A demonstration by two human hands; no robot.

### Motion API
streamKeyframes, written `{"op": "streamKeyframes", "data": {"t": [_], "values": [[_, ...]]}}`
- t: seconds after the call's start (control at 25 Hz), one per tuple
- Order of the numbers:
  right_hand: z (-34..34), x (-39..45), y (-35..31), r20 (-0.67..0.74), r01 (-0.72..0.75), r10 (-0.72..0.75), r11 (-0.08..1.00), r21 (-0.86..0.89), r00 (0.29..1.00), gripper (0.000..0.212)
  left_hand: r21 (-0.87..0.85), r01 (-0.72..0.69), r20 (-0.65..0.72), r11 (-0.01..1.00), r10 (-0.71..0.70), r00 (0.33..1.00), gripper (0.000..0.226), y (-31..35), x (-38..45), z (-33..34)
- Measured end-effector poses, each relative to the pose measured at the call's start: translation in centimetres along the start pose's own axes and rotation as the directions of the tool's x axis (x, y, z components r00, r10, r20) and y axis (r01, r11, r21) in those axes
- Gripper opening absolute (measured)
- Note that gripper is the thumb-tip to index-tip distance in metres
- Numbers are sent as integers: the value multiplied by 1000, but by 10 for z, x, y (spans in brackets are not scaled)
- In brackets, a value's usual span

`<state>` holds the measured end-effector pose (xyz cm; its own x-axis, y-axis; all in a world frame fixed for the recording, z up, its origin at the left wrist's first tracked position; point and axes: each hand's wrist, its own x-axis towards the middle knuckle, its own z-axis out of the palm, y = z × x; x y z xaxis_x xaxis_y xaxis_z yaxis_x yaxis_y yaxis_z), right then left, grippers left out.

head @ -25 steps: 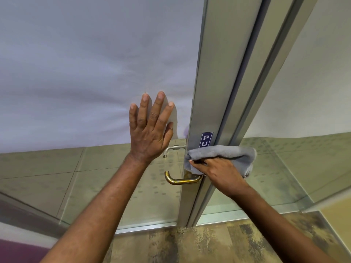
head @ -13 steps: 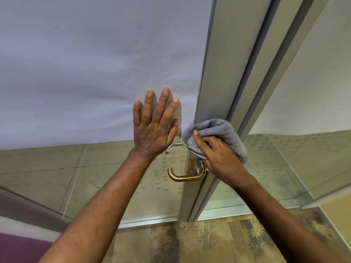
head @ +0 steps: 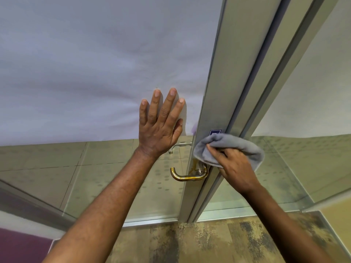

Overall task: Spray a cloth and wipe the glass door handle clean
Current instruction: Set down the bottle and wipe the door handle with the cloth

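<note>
A brass lever door handle [head: 187, 176] sticks out to the left from the grey metal door stile [head: 212, 92]. My right hand [head: 233, 166] is closed on a bunched grey cloth [head: 233, 144] and presses it against the stile just above the handle's base, covering most of a small blue sign [head: 215, 132]. My left hand [head: 161, 124] lies flat with fingers spread on the frosted glass panel [head: 95, 73], to the left of the stile and above the handle. A second, silver handle [head: 179, 146] shows through the glass behind my left hand. No spray bottle is in view.
A second metal frame post [head: 281, 54] stands right of the stile, with another glass panel [head: 313, 111] beyond it. Patterned brown carpet [head: 209, 243] covers the floor below. A purple strip [head: 20, 247] lies at the bottom left.
My right hand with the cloth went up the stile, then came back down and to the right, to just above the handle's base. My left hand has stayed flat on the glass.
</note>
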<state>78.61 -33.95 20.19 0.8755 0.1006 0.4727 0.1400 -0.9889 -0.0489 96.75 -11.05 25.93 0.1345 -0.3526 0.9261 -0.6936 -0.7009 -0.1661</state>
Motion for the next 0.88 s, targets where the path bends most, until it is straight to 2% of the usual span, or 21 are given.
{"op": "streamKeyframes", "data": {"t": [0.04, 0.12, 0.24, 0.36, 0.48, 0.56, 0.64, 0.72, 0.8, 0.88], "values": [[-3, 5, -3, -98, -23, 23, 1000, 3, 995, 62, 5, 1, 0, 1000, -1, 1000, 67, 0, 0, 0], [-8, 19, -13, -193, -47, 65, 994, 97, 979, 61, 3, 1, -1, 1000, -1, 1000, 70, 0, -1, 0], [-8, 41, -24, -172, -38, 62, 989, 139, 983, 76, 5, 3, -9, 1000, -3, 1000, 69, 0, -2, 1], [8, 40, -21, -4, 70, -70, 997, 21, 998, 86, 3, 1, -18, 1000, -1, 1000, 69, -1, -3, 3], [20, 19, -6, 326, 171, -157, 985, -14, 932, 74, 4, 1, -20, 1000, -1, 1000, 70, 0, -3, 4], [24, 3, 1, 354, 193, -150, 977, -91, 923, 68, 0, -4, -23, 1000, 4, 1000, 71, 0, -2, 4], [24, -6, 2, 263, 163, -126, 979, -123, 957, 64, -1, -9, -20, 1000, 9, 1000, 72, 0, -2, 4], [20, -9, -2, 77, 41, -34, 995, -89, 996, 64, -9, -13, -14, 1000, 13, 1000, 72, 0, -2, 4], [12, -2, -9, -176, -97, 102, 995, 39, 979, 61, -2, -13, -13, 1000, 13, 1000, 72, 0, -2, 4], [1, 14, -19, -293, -134, 179, 976, 169, 939, 57, 0, -7, -18, 1000, 7, 1000, 71, -1, -1, 2]]}}
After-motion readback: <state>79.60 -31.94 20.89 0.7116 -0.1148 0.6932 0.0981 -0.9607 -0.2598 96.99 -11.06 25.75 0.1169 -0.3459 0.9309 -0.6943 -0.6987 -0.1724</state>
